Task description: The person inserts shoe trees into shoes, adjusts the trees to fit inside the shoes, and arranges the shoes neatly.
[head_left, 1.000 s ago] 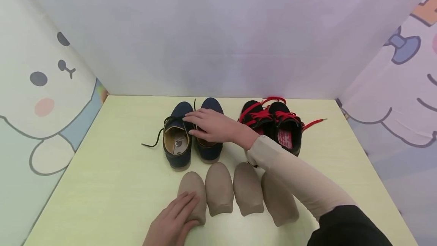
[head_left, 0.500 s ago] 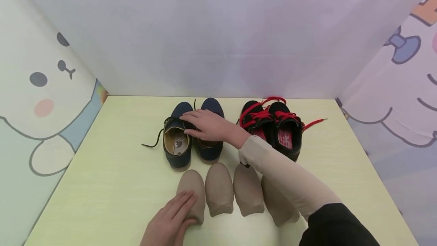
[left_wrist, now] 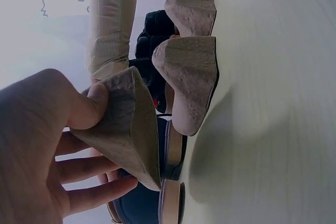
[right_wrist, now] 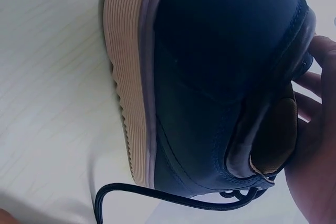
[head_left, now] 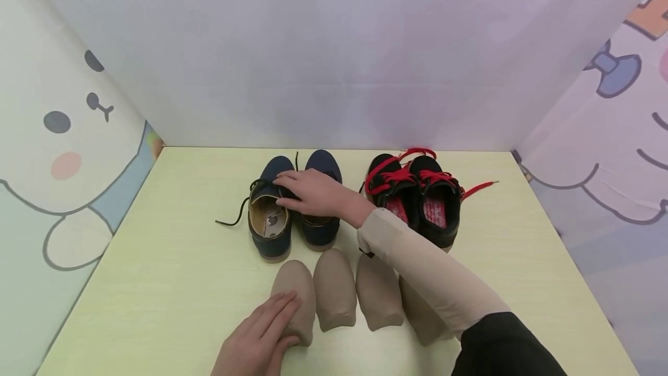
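Observation:
My left hand [head_left: 253, 332] holds a beige shoe insert [head_left: 291, 277], the leftmost of a row of inserts at the front. In the left wrist view, thumb and fingers lie on either side of this insert [left_wrist: 128, 124], its broad end tilted up. My right hand [head_left: 320, 193] reaches across the right navy shoe [head_left: 320, 235] to the left navy shoe [head_left: 269, 243], thumb at its inner rim and fingers over the lacing. Up close in the right wrist view is the side of the right navy shoe [right_wrist: 205, 77]; the fingertips are partly hidden behind it.
More beige inserts [head_left: 335, 289] lie to the right, the farthest one partly under the right forearm. Black shoes [head_left: 440, 208] with red laces stand at the back right. A loose dark lace [head_left: 240, 213] trails left on the pale table [head_left: 172, 277]. Printed cloth walls surround it.
My right hand has slid slightly left over the navy shoes, its forearm following. The left hand and its insert have shifted only a little. The shoes stay in place.

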